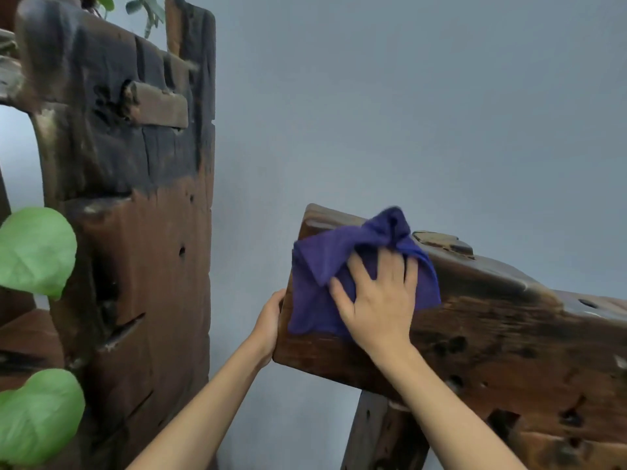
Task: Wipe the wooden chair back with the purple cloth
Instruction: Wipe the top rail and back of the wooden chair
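Two bare forearms enter from the bottom edge, reaching toward the wooden chair back (492, 340), the landmark for all entries below. Right hand (376, 300): laid flat on the chair back's front face near its left end, fingers straight and spread, pressing the purple cloth (325, 266) against the wood. Purple cloth: spread under and to the left of the right hand's fingers (359, 266), covering the chair back's upper left corner, one bunched fold rising above the fingertips over the top edge. Left hand (269, 325): at the chair back's left end, wrapped around the edge; its fingers pass behind the wood and are hidden, so their curl cannot be judged fully. Tall wooden slab (142, 232): dark, weathered, upright, well left of the chair back. Green leaves (34, 249): left of the slab. Grey wall (407, 113): behind the chair back.
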The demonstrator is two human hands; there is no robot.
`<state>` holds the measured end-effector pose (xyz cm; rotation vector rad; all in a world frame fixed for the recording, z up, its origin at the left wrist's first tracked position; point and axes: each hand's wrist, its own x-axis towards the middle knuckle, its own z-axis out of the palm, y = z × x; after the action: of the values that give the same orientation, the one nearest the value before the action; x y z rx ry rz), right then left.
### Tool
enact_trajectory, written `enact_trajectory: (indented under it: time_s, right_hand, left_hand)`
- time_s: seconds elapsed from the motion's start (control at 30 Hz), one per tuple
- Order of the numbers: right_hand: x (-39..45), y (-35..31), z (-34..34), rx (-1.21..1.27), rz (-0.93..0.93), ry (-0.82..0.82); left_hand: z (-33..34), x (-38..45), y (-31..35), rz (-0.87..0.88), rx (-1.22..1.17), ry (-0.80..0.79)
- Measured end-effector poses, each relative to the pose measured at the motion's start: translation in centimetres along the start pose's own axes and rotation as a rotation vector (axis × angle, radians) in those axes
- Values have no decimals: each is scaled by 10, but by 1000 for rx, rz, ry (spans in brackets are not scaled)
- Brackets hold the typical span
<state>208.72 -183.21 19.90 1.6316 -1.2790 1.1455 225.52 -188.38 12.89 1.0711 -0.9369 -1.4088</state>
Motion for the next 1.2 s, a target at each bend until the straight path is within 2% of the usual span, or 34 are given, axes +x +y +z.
enact_trajectory:
  time_s: [0.1, 0.23, 0.3, 0.4, 0.47, 0.5, 0.57, 0.67, 0.73, 0.77, 0.87, 0.97, 1.03, 1.1, 1.2]
  right_hand:
    - [38, 11, 2, -15, 104, 130]
    - [-21, 23, 8, -48, 226, 152]
    - [-78, 23, 14, -78, 223, 29]
    - [-151, 8, 21, -108, 118, -315]
    - [-167, -10, 20, -101, 75, -519]
    - [-162, -18, 17, -67, 68, -542]
    - [-126, -29, 14, 3, -6, -437]
    - [-38, -23, 9, 98, -59, -103]
    - [16, -5, -1, 28, -48, 74]
    - [34, 5, -6, -20, -25, 109]
    - [44, 38, -14, -92, 94, 114]
    - [17, 56, -14, -22, 249, 191]
    - [-14, 57, -11, -11, 232, 262]
    - [-51, 52, -8, -34, 230, 186]
    - [-102, 42, -5, -35, 153, -46]
  left_hand:
    - [-2, -1, -5, -17, 38, -3]
    - [-1, -2, -7, -9, 37, 3]
    - [-1, -2, -7, -9, 20, -3]
    - [0, -5, -6, -17, -11, -30]
    - [2, -7, -3, -26, -49, -53]
    - [1, -9, 0, -23, -42, -61]
    - [-1, -11, 4, -9, 23, -61]
    - [0, -14, 5, 39, 109, -57]
    - [1, -11, 3, 97, 155, -22]
    - [1, -11, 4, 87, 159, -18]
    - [-1, -9, 2, 77, 159, -35]
    - [-2, -6, -5, 54, 101, -34]
    - [-2, -6, -5, 58, 99, -36]
    - [0, -7, -4, 66, 99, -36]
    - [1, -9, -6, 40, 92, -21]
